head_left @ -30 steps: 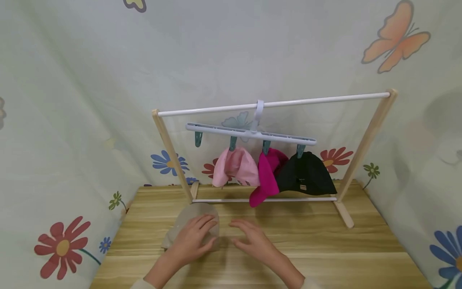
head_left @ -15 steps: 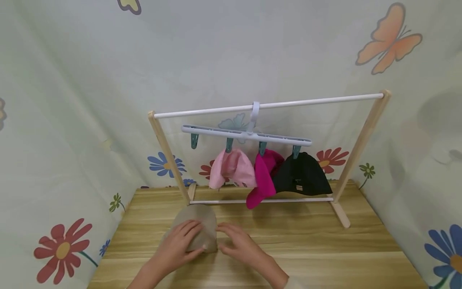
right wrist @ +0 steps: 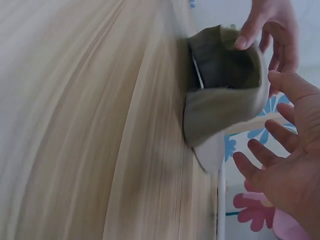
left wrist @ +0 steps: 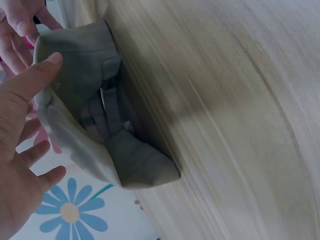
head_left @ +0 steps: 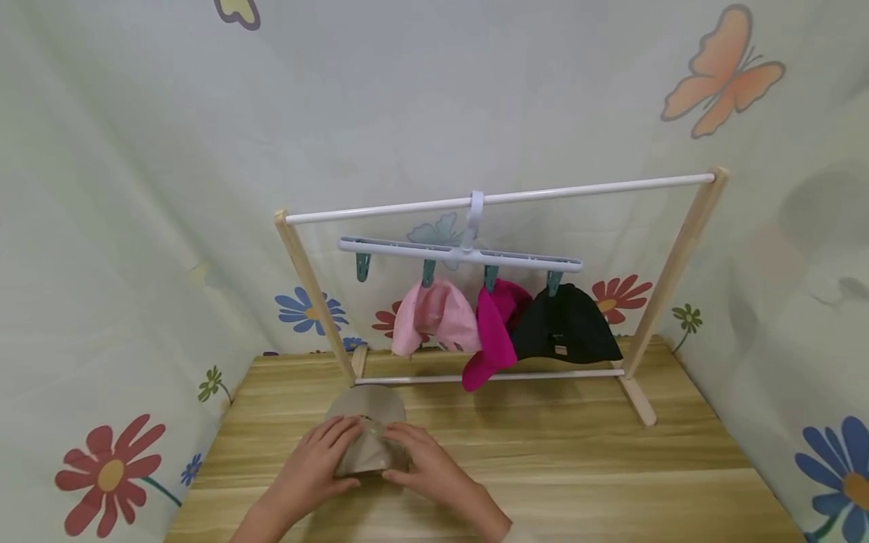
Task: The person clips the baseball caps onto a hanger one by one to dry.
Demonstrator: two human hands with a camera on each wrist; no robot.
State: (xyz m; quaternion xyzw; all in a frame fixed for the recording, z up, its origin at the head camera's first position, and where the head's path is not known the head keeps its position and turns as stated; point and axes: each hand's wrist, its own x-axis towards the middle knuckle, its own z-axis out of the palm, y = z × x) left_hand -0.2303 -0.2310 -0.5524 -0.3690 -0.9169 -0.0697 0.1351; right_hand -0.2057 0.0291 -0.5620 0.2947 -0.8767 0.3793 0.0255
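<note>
A beige baseball cap (head_left: 370, 452) lies on the table, its brim (head_left: 373, 400) pointing away and its opening toward me. The opening and back strap show in the left wrist view, in the cap (left wrist: 80, 70). My left hand (head_left: 319, 460) is at its left side. The thumb hooks over the rim and the fingers lie along the outside of the crown. At the right side is my right hand (head_left: 428, 467), its fingers spread and loose. In the right wrist view, the right hand (right wrist: 295, 145) has its thumb tip close to the crown.
Behind stands a wooden rack (head_left: 668, 279) with a white rod (head_left: 577, 190). A hanger (head_left: 462, 254) on the rod carries green clips, holding a pink cap (head_left: 434, 313), a magenta cap (head_left: 498, 332) and a black cap (head_left: 570, 324). Its leftmost clip (head_left: 363, 268) hangs free.
Both hands have come in around the beige cap. My right hand has moved left to its side. The cap's crown, flatter before, now stands up between the hands.
</note>
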